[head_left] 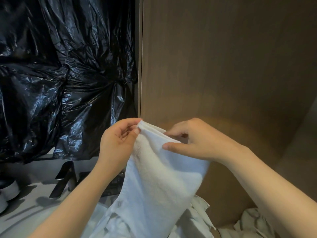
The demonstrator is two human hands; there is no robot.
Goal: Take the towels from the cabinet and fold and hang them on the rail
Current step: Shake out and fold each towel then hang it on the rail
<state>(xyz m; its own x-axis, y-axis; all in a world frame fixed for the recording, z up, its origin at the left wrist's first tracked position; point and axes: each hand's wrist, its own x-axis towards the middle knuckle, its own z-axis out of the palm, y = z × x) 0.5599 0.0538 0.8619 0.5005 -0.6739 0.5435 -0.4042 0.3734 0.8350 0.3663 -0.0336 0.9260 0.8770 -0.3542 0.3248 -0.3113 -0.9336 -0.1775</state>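
A white towel [154, 177] hangs in front of me, held up by its top edge. My left hand [118, 141] pinches the upper left corner, where layers of the hem lie together. My right hand [193, 141] grips the same top edge a little to the right, thumb in front and fingers behind the cloth. The towel drops down from both hands toward the bottom of the view. No rail shows in this frame.
A brown wooden panel [223, 66] fills the right side. Crumpled black plastic sheeting [68, 74] covers the left. Below it a grey counter [30, 208] carries a dark angled tap [66, 177] and a round white vessel [10, 188]. More white cloth [248, 224] lies at lower right.
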